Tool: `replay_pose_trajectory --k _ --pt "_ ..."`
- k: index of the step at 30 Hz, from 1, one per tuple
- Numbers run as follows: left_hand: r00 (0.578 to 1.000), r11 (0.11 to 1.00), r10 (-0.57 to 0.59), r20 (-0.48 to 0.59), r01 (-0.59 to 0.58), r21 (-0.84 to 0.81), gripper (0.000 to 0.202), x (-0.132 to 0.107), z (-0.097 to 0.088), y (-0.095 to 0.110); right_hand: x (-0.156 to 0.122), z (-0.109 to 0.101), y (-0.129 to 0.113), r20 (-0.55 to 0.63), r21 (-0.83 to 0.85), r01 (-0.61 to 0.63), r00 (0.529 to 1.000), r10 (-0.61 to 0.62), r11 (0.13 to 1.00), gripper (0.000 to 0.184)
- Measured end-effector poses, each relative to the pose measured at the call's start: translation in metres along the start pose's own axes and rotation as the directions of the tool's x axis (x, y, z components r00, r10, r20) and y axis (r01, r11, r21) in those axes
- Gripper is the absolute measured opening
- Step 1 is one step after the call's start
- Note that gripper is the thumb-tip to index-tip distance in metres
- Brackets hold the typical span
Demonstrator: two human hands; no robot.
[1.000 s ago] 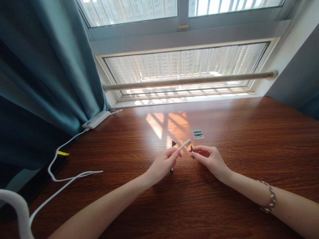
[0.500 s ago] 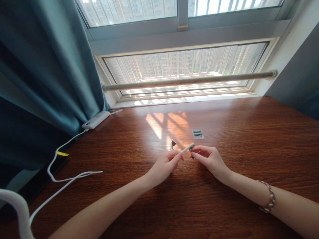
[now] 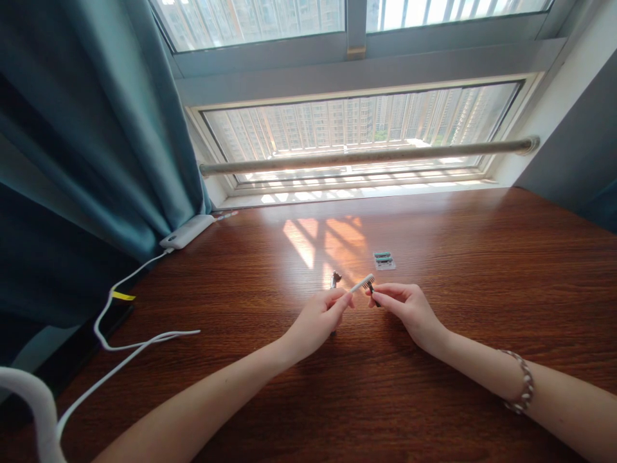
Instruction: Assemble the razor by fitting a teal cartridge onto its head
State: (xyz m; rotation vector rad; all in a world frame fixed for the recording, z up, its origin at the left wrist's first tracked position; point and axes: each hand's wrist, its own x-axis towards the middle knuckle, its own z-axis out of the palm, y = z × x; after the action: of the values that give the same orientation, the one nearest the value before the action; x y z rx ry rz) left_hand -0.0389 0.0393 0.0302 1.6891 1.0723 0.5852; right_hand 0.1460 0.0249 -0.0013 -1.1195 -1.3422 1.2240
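Note:
My left hand [image 3: 315, 318] pinches the handle of a small white brush [image 3: 362, 283], whose bristled head points right. My right hand [image 3: 407, 307] is closed on a small dark part [image 3: 373, 297], held against the brush's bristles. A razor handle [image 3: 333, 279] lies on the wooden table [image 3: 482, 270] just behind my left hand, partly hidden by my fingers. A pack of green razor cartridges [image 3: 384, 260] rests a little beyond both hands.
A white power bank [image 3: 187, 231] sits at the table's far left by the teal curtain [image 3: 87, 141], with a white cable [image 3: 130, 321] trailing toward me. A metal rail [image 3: 366, 155] runs across the window behind the table.
The brush head dipped toward the dark part and now rests against it. My right hand shifted slightly; both hands stay close together.

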Motion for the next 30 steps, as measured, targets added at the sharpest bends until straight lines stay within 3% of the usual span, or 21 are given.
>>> replay_pose_trajectory --k 14,30 --pt "1.0 0.996 0.017 0.003 -0.017 -0.083 0.034 0.0008 0.0014 -0.0024 -0.0005 0.0026 -0.0042 0.12 0.144 0.029 0.992 -0.046 0.989 0.018" --pt "0.993 0.972 0.11 -0.049 -0.097 0.215 0.038 -0.0006 0.0002 -0.002 0.0001 0.0019 -0.0013 0.094 0.134 0.01 0.995 -0.023 0.991 0.025"
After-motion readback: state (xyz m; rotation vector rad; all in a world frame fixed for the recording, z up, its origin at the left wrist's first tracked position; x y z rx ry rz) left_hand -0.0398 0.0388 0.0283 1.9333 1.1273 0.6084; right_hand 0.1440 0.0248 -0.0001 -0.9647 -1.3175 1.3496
